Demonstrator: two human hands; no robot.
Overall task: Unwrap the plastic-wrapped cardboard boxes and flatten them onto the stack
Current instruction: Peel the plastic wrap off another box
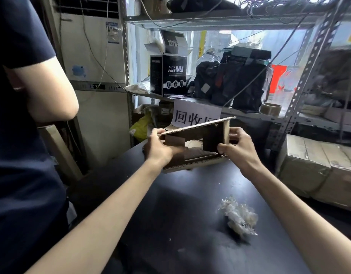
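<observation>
The box (194, 133) hides part of the fingers of both hands: the left hand (160, 149) reaches behind its left end, the right hand (239, 149) behind its right wall. The box also covers the sign's (190, 113) lower edge and last character. The picture's edge cuts off the person (22, 115) at left. The mask box's (174, 76) small print is unreadable.

One head-worn wide-angle camera looks forward and down, close over the black table (190, 194).

Black surface (190, 194); metal shelf (210, 21) behind, holding black FULL FACE MASK box (170, 76), dark bags (239, 84), tape roll (270, 108); white paper sign (194, 113) below; white air conditioner (95, 56), person in dark shirt (18, 135) left
</observation>
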